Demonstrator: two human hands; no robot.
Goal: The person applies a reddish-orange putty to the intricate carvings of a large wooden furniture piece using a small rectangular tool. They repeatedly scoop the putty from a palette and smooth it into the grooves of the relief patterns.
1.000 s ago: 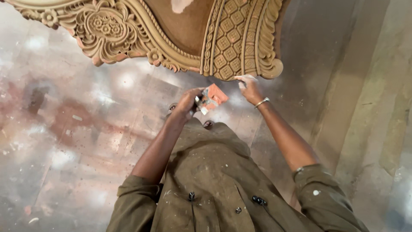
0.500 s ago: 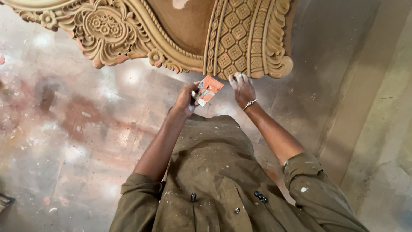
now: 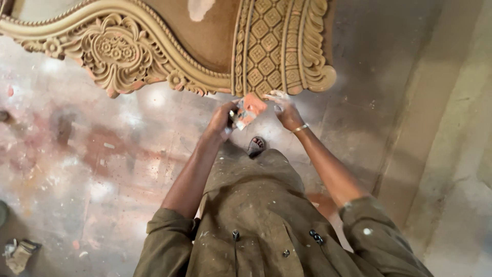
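Note:
A large carved wooden panel (image 3: pixel 205 46) with floral scrollwork and a lattice band fills the top of the head view. My left hand (image 3: pixel 221 120) holds a small folded orange piece of sandpaper (image 3: pixel 248 109) just below the panel's lower edge. My right hand (image 3: pixel 285 109), dusted white and wearing a thin bracelet, touches the other side of the sandpaper, close to the carved scroll end (image 3: pixel 318 77). Both forearms reach forward from rolled olive sleeves.
A stained, dusty concrete floor (image 3: pixel 92 169) spreads to the left. My sandalled foot (image 3: pixel 255 146) shows below the hands. A crumpled rag or scrap (image 3: pixel 18 254) lies at the bottom left. A raised concrete ledge (image 3: pixel 451 154) runs along the right.
The view has shifted slightly, so the panel sits a little further right. Both hands stay together on the sandpaper below the lattice band; the right hand has drawn closer to it.

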